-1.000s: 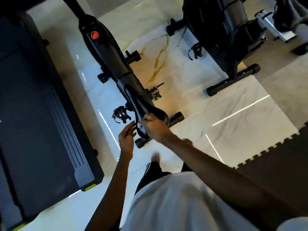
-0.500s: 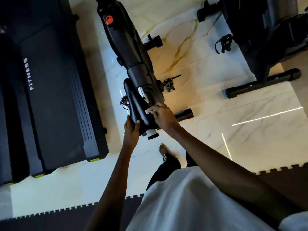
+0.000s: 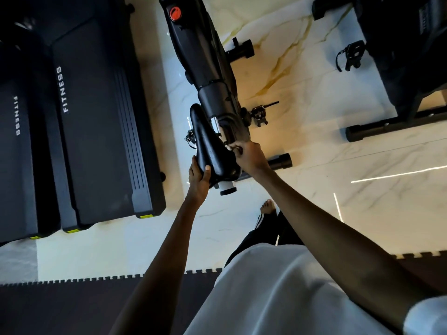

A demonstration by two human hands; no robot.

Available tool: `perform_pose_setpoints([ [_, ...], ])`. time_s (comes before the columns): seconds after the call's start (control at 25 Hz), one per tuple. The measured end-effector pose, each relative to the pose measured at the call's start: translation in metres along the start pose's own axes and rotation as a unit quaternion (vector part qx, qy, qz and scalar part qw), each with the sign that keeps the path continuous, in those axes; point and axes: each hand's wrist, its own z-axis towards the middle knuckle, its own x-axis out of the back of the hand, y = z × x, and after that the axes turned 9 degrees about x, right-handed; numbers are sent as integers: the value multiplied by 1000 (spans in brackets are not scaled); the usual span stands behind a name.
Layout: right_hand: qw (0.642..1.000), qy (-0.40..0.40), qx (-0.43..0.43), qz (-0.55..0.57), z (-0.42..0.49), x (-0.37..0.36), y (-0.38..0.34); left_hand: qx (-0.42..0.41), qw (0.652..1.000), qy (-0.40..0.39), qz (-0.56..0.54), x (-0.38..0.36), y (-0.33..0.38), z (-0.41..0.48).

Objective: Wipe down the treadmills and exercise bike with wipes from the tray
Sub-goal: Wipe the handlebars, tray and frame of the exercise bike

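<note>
A black exercise bike [image 3: 200,61] stands on the marble floor below me, with a red knob [image 3: 174,13] on its frame. Its black saddle [image 3: 210,146] points away from me. My left hand [image 3: 198,174] grips the saddle's rear left edge, thumb on top. My right hand [image 3: 249,157] holds a small white wipe [image 3: 228,147] pressed against the saddle's right side; most of the wipe is hidden under the fingers. Two black treadmills [image 3: 96,117] marked FITNESS lie to the left.
A second black exercise machine [image 3: 399,56] stands at the upper right with its base bar [image 3: 387,125] on the floor. Dark foam mats [image 3: 72,305] cover the floor near me. My bare foot [image 3: 267,206] is behind the bike's rear stabiliser [image 3: 280,162].
The view has pulled back and shifted, bringing both treadmills into sight. My left hand has closed round the saddle's rear edge. My right hand has slid forward along the saddle's right side.
</note>
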Motion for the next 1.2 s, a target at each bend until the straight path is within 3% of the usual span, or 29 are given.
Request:
perform_pose_setpoints([
  [0.24, 997, 75, 26, 10, -67, -3, 18, -7, 999, -17, -46, -2, 1, -1],
  [0.44, 993, 50, 109, 6, -68, -12, 12, -20, 998, -28, -56, 4, -8, 1],
  [0.56, 994, 38, 104, -11, -47, -11, 0, -33, 997, -36, -62, 6, -11, 3],
  [0.8, 957, -111, 228, -142, 4, -24, -35, -26, 996, 19, -79, 9, -27, -5],
  [0.88, 947, -124, 250, -155, 20, -27, -42, -28, 993, 16, -110, 7, -29, -11],
  [1.2, 956, -76, 203, -198, 81, -38, -69, -25, 999, -18, -43, 26, -35, 1],
])
